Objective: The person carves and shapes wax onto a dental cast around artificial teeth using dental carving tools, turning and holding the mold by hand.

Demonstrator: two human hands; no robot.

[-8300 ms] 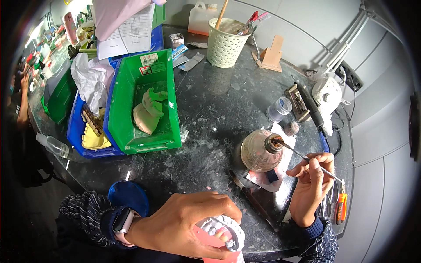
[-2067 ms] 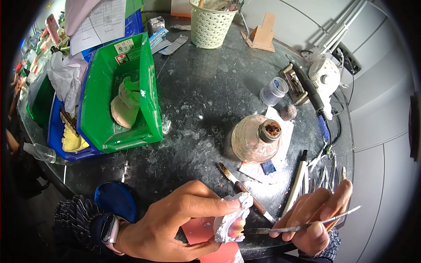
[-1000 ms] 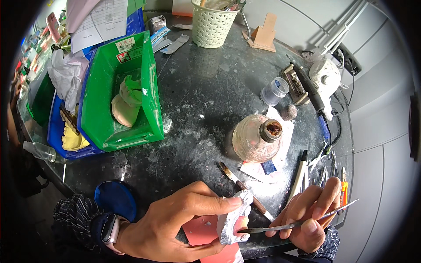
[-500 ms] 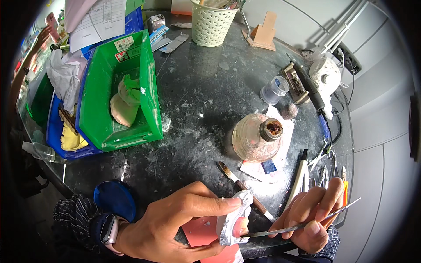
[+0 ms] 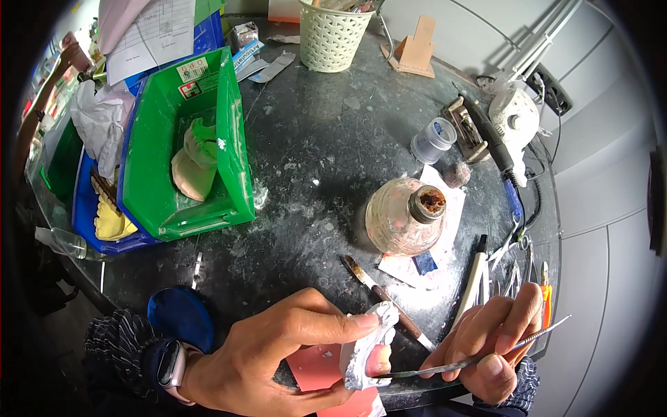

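Observation:
Thumb and fingers of my left hand (image 5: pixel 288 351) clasp a white plaster dental cast (image 5: pixel 361 347) near the front edge of the bench. Pink wax (image 5: pixel 379 360) with a tooth in it sits on the cast's right side. A thin metal wax carver (image 5: pixel 458 364) is pinched in my right hand (image 5: pixel 486 347), its shaft slanting up to the right. The carver's left tip meets the cast just below the pink wax. Under the left hand lie pink wax sheets (image 5: pixel 316 368), partly covered. Behind the cast rests a wax knife (image 5: pixel 389 303) with a brown handle.
A glass burner bottle (image 5: pixel 403 219) stands beyond the hands. At left, a green bin (image 5: pixel 240 174) holds a model (image 5: pixel 194 170), beside a blue bin (image 5: pixel 87 215). Pliers and other tools (image 5: pixel 511 278) lie right, near a handpiece (image 5: pixel 493 135). A blue lid (image 5: pixel 179 320) is near my left wrist.
The carver's tip has shifted slightly left along the cast, below the pink wax. Both hands keep nearly the same places and grips; the whole view has moved a little.

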